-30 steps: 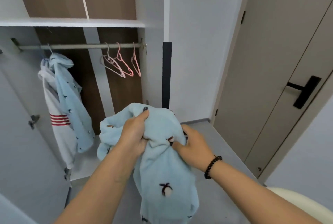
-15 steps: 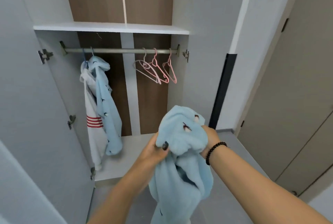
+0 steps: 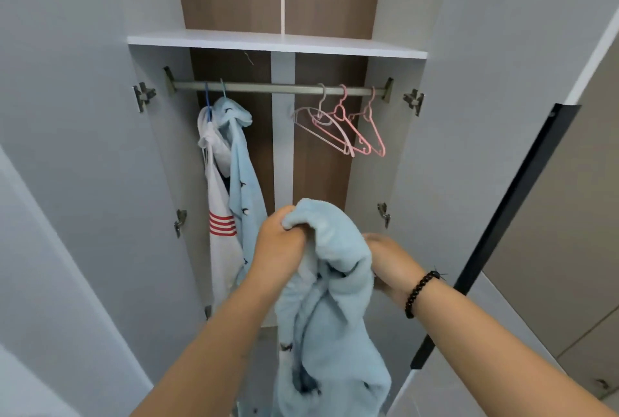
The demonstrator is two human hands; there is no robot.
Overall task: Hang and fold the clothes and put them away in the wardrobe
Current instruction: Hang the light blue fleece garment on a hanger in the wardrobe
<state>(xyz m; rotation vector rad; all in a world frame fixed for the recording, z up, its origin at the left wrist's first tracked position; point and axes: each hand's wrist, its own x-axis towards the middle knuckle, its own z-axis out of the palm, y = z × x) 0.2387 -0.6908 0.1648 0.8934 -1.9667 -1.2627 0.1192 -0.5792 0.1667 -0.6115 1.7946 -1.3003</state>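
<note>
A light blue fleece garment with small dark prints hangs bunched in front of the open wardrobe. My left hand grips its top edge, fingers curled into the fabric. My right hand holds it from the right, its fingers hidden behind the cloth. On the rail, a white top with red stripes and a light blue printed garment hang at the left. Three empty hangers, one grey and two pink, hang at the right.
A white shelf runs above the rail. Both wardrobe doors stand open, the left door and the right door with a black edge strip. A beige door panel lies further right.
The view has swung left and closer, so the wardrobe now sits straight ahead. Both hands keep hold of the blue garment and have lifted it towards the rail.
</note>
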